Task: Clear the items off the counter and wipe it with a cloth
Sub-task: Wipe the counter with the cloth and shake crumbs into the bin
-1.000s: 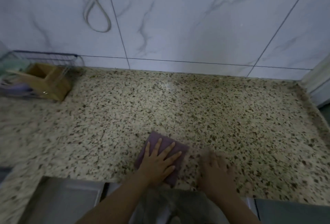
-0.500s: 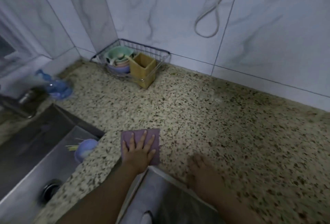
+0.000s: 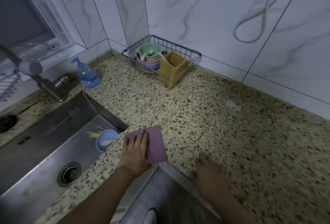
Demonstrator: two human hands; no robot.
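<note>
Purple cloth (image 3: 156, 145) lay flat on the speckled granite counter (image 3: 223, 134) at lower centre of the frame, just beside the corner of the steel sink (image 3: 35, 152). A person's left hand (image 3: 135, 150) pressed down on the cloth's left half, fingers straight and spread, curled round nothing. The right hand (image 3: 208, 173) rested palm-down on the bare counter at lower right, near the front edge and apart from the cloth — its fingers looked extended, though blur softened them.

Inside the sink, at left of centre, a blue bowl (image 3: 105, 140) holding a pale spoon sat against the wall nearest the cloth, with yellow sticks (image 3: 93, 134) just beside it. A drain (image 3: 69, 174) showed lower down in the basin.

At upper centre, in the corner where the tiled walls met, a wire rack (image 3: 178, 45) held stacked bowls (image 3: 149, 58) — green on top, pink and blue beneath — and a tan wooden holder (image 3: 172, 67). A blue pump bottle (image 3: 87, 75) stood at upper left near the faucet (image 3: 50, 84). A white cord (image 3: 253, 27) looped down the wall at upper right.
</note>
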